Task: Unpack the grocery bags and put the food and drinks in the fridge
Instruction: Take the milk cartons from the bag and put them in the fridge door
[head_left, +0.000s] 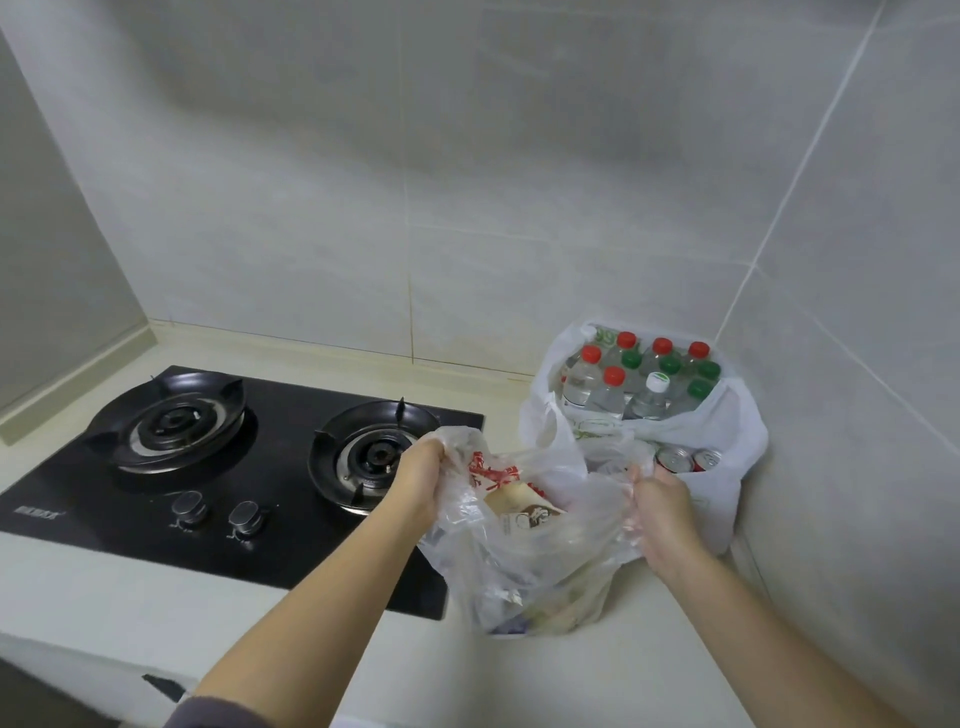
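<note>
"On the counter (571, 675), right of the hob (234, 467), what do you record?"

"One clear plastic bag (519, 582), standing, mouth open. My left hand (423, 475) grips its left rim, fingers curled tight round bunched plastic. My right hand (662, 501) grips the right rim, fingers likewise curled into the film. The two rims are held apart."

"Contents?"

"A pale packet (524, 512) with a brown print, near the top. Lower items are blurred through the film; I cannot identify them."

"Behind it?"

"A white bag (737, 431), touching the clear one, set in the corner of the tiled wall (519, 182). Upright bottles (644, 374) fill its rear part, caps red, green and one white. Two cans (688, 460) show at its front, tops up, just beyond my right hand."

"The hob?"

"Black, two burners, two knobs. My left hand hangs over its right side."
</note>
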